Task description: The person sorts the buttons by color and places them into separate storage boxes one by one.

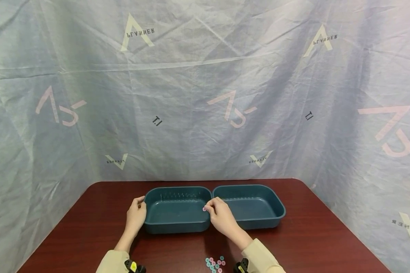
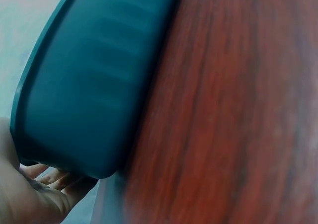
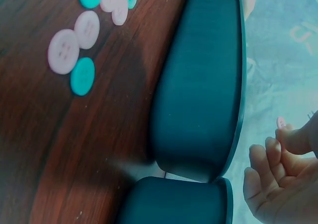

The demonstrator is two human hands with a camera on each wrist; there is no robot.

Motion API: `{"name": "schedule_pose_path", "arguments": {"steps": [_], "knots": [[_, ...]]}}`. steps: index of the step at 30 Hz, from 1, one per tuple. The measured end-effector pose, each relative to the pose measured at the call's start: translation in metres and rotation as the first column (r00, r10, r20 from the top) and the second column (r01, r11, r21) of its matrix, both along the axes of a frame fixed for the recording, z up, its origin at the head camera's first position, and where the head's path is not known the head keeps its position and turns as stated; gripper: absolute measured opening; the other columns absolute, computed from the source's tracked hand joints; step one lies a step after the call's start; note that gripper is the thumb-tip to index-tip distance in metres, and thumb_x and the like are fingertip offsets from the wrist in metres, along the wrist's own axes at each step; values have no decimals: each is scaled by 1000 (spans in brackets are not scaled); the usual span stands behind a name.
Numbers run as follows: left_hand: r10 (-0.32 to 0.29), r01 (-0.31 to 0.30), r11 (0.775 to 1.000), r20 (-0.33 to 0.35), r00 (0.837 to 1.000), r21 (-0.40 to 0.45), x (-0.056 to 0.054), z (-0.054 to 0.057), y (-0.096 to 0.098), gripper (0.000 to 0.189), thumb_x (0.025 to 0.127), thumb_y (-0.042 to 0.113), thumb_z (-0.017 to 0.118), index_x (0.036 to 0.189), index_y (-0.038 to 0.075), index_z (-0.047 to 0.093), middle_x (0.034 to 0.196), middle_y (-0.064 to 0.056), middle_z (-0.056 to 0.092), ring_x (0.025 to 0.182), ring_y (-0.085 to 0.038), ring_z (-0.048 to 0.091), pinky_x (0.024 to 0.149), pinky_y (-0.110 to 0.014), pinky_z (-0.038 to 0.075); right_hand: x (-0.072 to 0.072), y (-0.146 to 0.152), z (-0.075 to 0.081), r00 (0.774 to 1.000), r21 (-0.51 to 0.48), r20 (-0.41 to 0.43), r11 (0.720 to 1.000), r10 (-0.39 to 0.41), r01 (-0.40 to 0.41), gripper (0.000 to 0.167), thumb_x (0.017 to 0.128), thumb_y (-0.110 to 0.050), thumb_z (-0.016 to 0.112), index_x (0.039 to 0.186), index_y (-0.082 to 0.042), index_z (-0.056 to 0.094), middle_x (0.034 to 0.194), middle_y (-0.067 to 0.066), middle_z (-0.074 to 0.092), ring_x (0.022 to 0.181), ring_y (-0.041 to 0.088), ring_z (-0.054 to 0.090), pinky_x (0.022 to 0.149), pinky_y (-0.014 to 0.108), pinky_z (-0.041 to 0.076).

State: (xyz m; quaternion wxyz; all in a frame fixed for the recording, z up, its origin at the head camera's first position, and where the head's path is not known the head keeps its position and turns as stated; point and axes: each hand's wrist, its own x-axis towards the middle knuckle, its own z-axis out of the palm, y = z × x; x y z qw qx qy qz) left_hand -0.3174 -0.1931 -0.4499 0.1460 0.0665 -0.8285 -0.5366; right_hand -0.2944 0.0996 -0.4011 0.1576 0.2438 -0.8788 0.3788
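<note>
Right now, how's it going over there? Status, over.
Right grip pinching pink button over left tray. Left grip touching that tray's left end. More buttons on table; nothing visibly in the way.

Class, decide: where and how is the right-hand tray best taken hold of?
Probably grip the right-hand tray at its outer end, coming from the right and pinching the upright wall at the rim. Its inner end seems a poorer choice: it sits close beside the left-hand tray, with the right hand in front.
</note>
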Motion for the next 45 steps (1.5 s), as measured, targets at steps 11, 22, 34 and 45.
{"name": "schedule_pose_path", "arguments": {"steps": [11, 22, 34, 45], "knots": [[4, -4, 1000, -43, 999, -13, 4, 0, -1, 44, 101, 21, 29, 138, -3, 36, 134, -29, 42, 119, -45, 44, 89, -54, 41, -12, -13, -2, 1000, -8, -5, 1000, 27, -27, 15, 96, -13, 52, 86, -7, 60, 86, 4, 57, 65, 6, 45, 61, 22, 40], [-9, 9, 1000, 12, 1000, -15, 4, 3, -5, 45, 101, 19, 27, 141, -2, 32, 137, -31, 39, 121, -45, 43, 91, -55, 39, -20, -26, -4, 1000, 3, 0, 1000, 23, -23, 15, 96, -12, 52, 86, -6, 61, 87, 6, 59, 64, 6, 46, 60, 22, 39], [-10, 10, 1000, 3, 1000, -8, 0, 5, -1, 44, 100, 16, 28, 139, -4, 33, 136, -31, 40, 120, -43, 43, 92, -54, 39, -23, -34, -5, 1000, 18, 27, 1000, -5, 4, 15, 96, -11, 51, 87, -6, 62, 88, 5, 59, 70, 11, 51, 62, 23, 41], [-20, 21, 999, 22, 1000, -26, 5, 3, 2, 45, 101, 18, 27, 140, -4, 32, 136, -32, 40, 116, -42, 47, 86, -49, 41, -29, -38, -10, 997, 117, 82, 993, 0, -10, 16, 95, -11, 53, 84, -6, 64, 85, 3, 59, 71, 9, 50, 62, 23, 40]]}}
